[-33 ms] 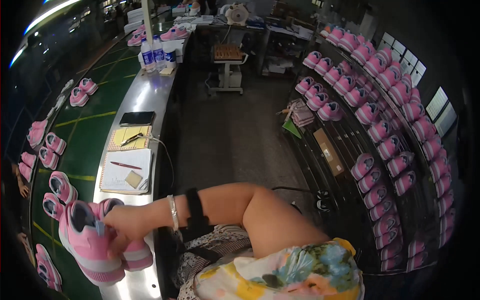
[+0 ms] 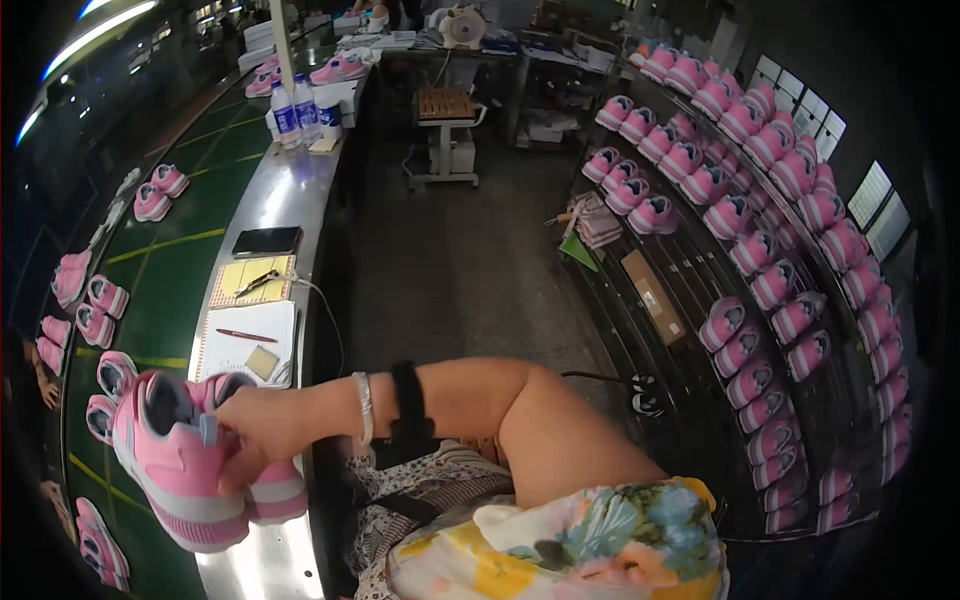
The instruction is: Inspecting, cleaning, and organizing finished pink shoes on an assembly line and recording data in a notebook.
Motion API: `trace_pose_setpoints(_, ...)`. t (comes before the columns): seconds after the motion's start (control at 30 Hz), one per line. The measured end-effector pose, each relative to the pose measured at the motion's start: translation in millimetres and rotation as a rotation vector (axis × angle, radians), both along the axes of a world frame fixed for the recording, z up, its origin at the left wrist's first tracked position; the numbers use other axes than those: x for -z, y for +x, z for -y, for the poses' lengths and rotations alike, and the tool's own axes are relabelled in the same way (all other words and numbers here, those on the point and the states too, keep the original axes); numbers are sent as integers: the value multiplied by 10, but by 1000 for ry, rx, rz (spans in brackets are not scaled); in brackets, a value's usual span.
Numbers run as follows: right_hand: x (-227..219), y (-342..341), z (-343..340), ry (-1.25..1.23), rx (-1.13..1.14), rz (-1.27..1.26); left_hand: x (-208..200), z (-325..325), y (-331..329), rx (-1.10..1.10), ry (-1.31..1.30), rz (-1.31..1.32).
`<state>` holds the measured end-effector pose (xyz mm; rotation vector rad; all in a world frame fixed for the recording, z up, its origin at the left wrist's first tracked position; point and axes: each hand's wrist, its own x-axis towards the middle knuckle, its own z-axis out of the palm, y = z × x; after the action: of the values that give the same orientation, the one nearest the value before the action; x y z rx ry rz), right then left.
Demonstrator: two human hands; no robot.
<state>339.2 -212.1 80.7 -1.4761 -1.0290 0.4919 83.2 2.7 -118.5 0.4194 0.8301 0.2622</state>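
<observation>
Right hand (image 2: 262, 428) around pink shoes (image 2: 185, 475), purple-labelled bottles (image 2: 286, 120) well apart

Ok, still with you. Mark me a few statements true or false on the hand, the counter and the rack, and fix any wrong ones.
1. The person's right hand grips a pair of pink shoes. True.
2. The red pen lies on the green belt. False: it lies on a white notebook page.
3. Two clear bottles stand on the metal counter. True.
4. The rack on the right holds only blue boots. False: it bears rows of pink-and-white shoes.
5. A pale bracelet circles the wrist of the hand that holds the shoes. True.
</observation>
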Motion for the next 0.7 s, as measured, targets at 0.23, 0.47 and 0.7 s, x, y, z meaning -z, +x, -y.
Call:
trace_pose_setpoints(0.23,-105,6,2199,-759,1013,507,-88,263,473,191,40,-11)
trace_pose_setpoints(0.47,596,-507,4478,-1101,1574,222,-69,559,651,245,51,-28)
trace_pose_setpoints(0.7,1175,-1298,6024,-1340,1838,155,-90,880,766,221,72,-56)
